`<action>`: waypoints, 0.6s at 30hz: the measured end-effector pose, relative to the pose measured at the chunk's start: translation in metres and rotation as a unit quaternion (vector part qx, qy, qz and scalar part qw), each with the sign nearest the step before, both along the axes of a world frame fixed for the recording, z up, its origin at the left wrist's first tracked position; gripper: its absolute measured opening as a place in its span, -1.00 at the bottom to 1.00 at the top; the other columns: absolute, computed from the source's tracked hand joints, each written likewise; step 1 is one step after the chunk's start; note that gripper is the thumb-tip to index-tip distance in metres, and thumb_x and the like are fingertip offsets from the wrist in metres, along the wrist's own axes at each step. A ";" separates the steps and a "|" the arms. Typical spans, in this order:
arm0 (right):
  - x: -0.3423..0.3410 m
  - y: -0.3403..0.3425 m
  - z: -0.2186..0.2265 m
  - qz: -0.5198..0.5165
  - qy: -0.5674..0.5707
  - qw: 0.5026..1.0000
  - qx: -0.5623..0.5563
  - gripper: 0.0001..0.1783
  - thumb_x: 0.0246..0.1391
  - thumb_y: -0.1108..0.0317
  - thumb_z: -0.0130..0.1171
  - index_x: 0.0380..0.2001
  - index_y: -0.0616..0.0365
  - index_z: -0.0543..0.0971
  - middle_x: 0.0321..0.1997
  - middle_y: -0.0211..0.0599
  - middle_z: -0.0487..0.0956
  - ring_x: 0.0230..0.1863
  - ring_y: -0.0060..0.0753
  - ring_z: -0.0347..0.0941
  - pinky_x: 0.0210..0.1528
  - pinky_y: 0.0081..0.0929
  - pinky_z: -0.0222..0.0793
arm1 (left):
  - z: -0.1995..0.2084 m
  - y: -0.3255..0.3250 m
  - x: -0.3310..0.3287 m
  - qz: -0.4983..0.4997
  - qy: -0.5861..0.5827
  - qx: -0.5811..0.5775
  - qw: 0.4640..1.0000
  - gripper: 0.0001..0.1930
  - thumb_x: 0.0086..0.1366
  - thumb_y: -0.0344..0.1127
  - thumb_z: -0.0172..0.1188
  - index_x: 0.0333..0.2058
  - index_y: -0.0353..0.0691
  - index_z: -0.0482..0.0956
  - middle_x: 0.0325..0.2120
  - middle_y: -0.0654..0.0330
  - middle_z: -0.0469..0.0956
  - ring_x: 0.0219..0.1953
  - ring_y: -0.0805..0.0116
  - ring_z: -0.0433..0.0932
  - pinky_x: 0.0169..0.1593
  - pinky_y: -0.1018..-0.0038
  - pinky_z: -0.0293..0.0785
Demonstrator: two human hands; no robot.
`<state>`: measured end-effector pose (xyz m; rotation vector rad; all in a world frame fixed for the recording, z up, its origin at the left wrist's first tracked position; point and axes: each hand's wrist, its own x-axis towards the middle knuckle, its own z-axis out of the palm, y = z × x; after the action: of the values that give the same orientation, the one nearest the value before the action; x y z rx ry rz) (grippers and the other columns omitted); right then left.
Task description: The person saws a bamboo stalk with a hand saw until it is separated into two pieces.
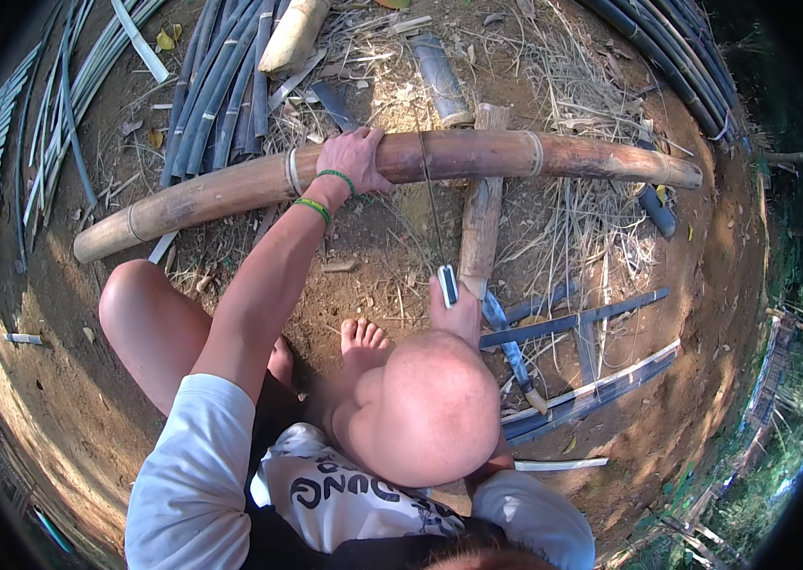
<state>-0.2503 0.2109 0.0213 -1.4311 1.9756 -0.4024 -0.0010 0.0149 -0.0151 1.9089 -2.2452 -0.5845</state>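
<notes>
A thick brown bamboo pole (216, 198) lies crosswise in front of me, with pale rings at its joints. My left hand (352, 161) grips it from above near the middle, and green bands circle that wrist. Close to my right knee, my right hand (460, 315) is closed round the light handle of a hand saw (448, 284). The saw's thin blade runs away from me to the pole, crossing it just right of my left hand. How deep the blade sits in the bamboo I cannot tell. A short log (482, 228) lies under the pole, right of the blade.
Dark bamboo strips (216, 85) and a pale bamboo piece (294, 38) lie beyond the pole. More long poles (672, 62) are stacked far right. Split strips and a long tool with a wooden tip (516, 361) rest by my right knee. Dry straw (601, 228) litters the ground.
</notes>
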 end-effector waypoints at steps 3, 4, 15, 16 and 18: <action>0.026 -0.080 -0.023 0.031 -0.006 0.998 -0.056 -0.37 0.35 -0.06 0.22 -0.38 0.47 0.67 -0.44 0.39 0.64 -0.25 0.45 0.67 -0.20 0.18 0.52 | 0.001 -0.007 0.009 0.010 -0.002 0.024 1.000 0.02 -0.26 0.33 0.64 0.14 -0.13 0.54 0.05 0.04 0.65 0.08 -0.08 0.69 0.12 0.07 0.64; 0.044 -0.105 -0.011 0.037 -0.021 0.997 -0.066 -0.37 0.36 -0.05 0.21 -0.39 0.48 0.67 -0.45 0.39 0.64 -0.26 0.46 0.67 -0.21 0.18 0.52 | 0.004 -0.012 0.021 0.022 -0.012 0.036 0.999 0.02 -0.27 0.34 0.64 0.14 -0.13 0.55 0.05 0.03 0.65 0.08 -0.08 0.69 0.12 0.07 0.64; 0.046 -0.108 -0.015 0.021 -0.001 0.998 -0.063 -0.41 0.35 -0.01 0.22 -0.36 0.47 0.68 -0.46 0.36 0.64 -0.30 0.47 0.66 -0.20 0.15 0.53 | 0.003 -0.011 -0.003 0.005 0.012 0.008 1.000 0.02 -0.28 0.31 0.64 0.16 -0.12 0.58 0.03 0.04 0.69 0.05 -0.09 0.70 0.14 0.09 0.65; 0.065 -0.135 -0.007 0.018 -0.040 0.998 -0.039 -0.41 0.36 -0.01 0.21 -0.36 0.47 0.68 -0.45 0.37 0.65 -0.28 0.49 0.65 -0.19 0.14 0.53 | 0.004 -0.011 0.012 0.015 0.008 0.010 1.000 0.02 -0.28 0.29 0.64 0.18 -0.12 0.58 0.04 0.05 0.69 0.05 -0.09 0.70 0.14 0.09 0.64; 0.072 -0.133 -0.011 0.063 -0.007 0.997 -0.048 -0.42 0.37 0.00 0.21 -0.37 0.47 0.68 -0.44 0.37 0.65 -0.26 0.48 0.66 -0.19 0.12 0.54 | 0.001 -0.007 0.024 0.010 -0.004 0.031 0.999 0.04 -0.29 0.30 0.64 0.19 -0.12 0.57 0.06 0.02 0.68 0.08 -0.07 0.70 0.16 0.09 0.63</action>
<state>-0.1787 0.0780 0.0107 -1.5996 1.8650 -0.4538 0.0230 0.0079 -0.0141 1.9628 -2.2347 -0.6517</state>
